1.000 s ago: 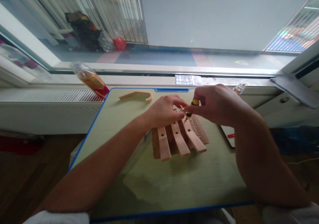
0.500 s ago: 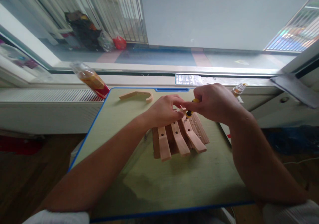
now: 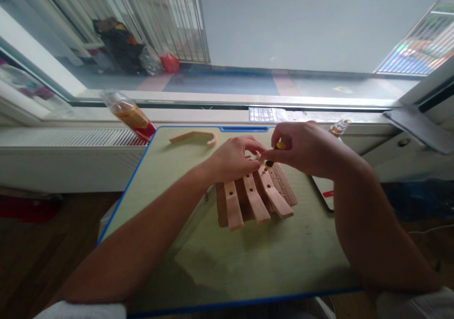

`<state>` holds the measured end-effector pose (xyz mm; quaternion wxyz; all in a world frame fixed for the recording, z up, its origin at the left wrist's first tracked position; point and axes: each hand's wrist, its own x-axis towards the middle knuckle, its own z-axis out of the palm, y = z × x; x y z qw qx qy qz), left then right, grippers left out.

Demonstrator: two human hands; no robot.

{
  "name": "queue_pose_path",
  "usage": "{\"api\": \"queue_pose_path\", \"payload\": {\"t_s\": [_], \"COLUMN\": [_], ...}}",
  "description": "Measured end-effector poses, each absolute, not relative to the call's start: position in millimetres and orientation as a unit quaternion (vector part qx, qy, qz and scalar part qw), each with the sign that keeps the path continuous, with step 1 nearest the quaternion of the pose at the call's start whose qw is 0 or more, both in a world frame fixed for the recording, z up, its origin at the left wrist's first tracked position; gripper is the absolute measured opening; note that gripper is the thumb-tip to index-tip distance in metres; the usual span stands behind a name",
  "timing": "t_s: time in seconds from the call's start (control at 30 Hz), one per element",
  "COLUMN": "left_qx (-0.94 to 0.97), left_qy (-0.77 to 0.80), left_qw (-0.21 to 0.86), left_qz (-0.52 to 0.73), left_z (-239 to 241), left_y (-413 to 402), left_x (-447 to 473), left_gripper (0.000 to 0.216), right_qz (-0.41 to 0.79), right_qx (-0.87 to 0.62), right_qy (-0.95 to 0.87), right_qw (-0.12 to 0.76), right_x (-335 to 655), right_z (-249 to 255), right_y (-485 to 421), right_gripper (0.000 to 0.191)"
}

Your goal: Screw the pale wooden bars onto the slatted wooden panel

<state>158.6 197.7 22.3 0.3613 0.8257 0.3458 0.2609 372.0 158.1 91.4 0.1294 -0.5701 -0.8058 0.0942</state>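
Note:
My right hand (image 3: 303,146) is closed around a short yellow-and-black screwdriver (image 3: 270,164). Its tip points down at a screw on the rightmost wooden hook (image 3: 278,199). With fingers bent, my left hand (image 3: 232,157) grips the upper end of that same hook; the exact contact is partly hidden. Two more pale wooden hooks, a middle one (image 3: 258,206) and a left one (image 3: 234,213), lie side by side across a brown wooden block (image 3: 222,212). Dark holes show in the hooks. On the right part of the block are several small marks or screws.
A loose curved wooden hook (image 3: 193,135) lies at the back left of the blue-edged table (image 3: 220,262). A bottle with a red label (image 3: 133,118) stands beyond the left edge. A dark-edged flat object (image 3: 325,193) sits right, under my forearm. Behind runs the windowsill (image 3: 198,115).
My right hand has shifted slightly on the screwdriver, fingers now more loosely curled, showing more of the yellow handle. My left hand and the hooks stay in place.

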Motion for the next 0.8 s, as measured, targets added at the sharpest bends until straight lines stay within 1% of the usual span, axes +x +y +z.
{"api": "queue_pose_path", "payload": {"t_s": [0.17, 0.33, 0.5, 0.63, 0.8], "left_qx": [0.823, 0.823, 0.821, 0.823, 0.824], "left_qy": [0.342, 0.339, 0.384, 0.405, 0.398], "left_qw": [0.365, 0.365, 0.343, 0.321, 0.322], "left_qz": [0.270, 0.272, 0.249, 0.237, 0.241], "left_z": [20, 18, 20, 21, 18], "left_y": [199, 200, 198, 197, 198], "left_x": [158, 157, 160, 161, 161], "left_gripper": [0.030, 0.030, 0.039, 0.030, 0.029], "right_qz": [0.158, 0.146, 0.128, 0.125, 0.136], "right_qx": [-0.522, -0.483, -0.483, -0.484, -0.480], "right_qy": [-0.825, -0.854, -0.857, -0.857, -0.856], "right_qw": [0.145, 0.129, 0.123, 0.126, 0.135], "right_x": [380, 386, 387, 386, 383], "right_z": [97, 98, 96, 97, 98], "right_y": [157, 157, 159, 159, 156], "right_gripper": [0.029, 0.026, 0.027, 0.022, 0.021]}}
